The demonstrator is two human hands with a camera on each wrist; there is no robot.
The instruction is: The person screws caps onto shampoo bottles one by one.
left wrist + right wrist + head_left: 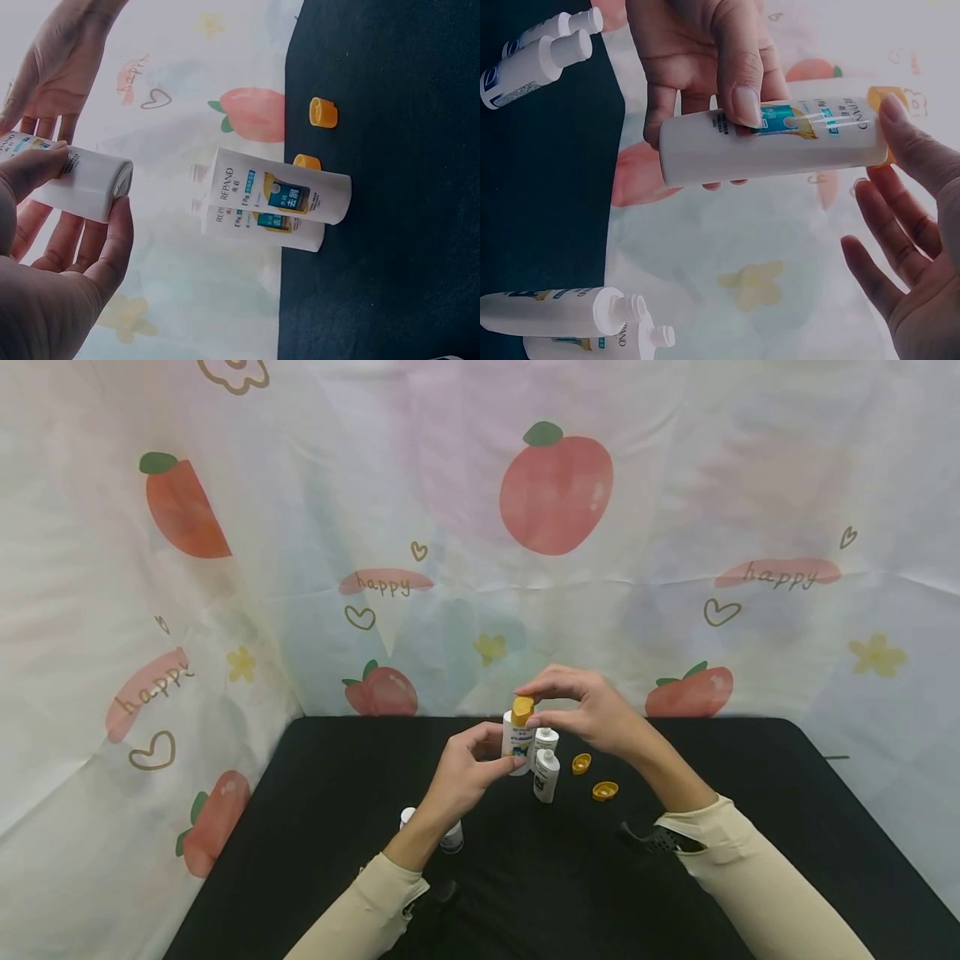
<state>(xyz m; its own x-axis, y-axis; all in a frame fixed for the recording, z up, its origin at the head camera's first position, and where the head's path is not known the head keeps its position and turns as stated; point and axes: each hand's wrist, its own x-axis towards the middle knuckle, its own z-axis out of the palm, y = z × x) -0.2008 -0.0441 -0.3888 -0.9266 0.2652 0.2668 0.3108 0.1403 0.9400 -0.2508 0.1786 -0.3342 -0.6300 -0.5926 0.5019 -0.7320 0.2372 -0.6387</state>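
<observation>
My left hand (467, 770) grips the lower part of a white shampoo bottle (780, 142), raised above the table, its thumb across the label. At the bottle's top sits a yellow cap (522, 710), pinched between the thumb and fingers of my right hand (588, 706). In the right wrist view the bottle lies sideways between the left hand (712, 60) and the right hand (922, 247). Close by, two capless white bottles of the same kind stand on the table, the nearer bottle (547, 777) partly covering the farther bottle (547, 739).
Two loose yellow caps, a farther cap (581, 764) and a nearer cap (605, 791), lie right of the standing bottles on the black table (540, 893). Other white bottles (452, 837) stand near my left forearm, partly hidden by it. A printed cloth (450, 485) hangs behind.
</observation>
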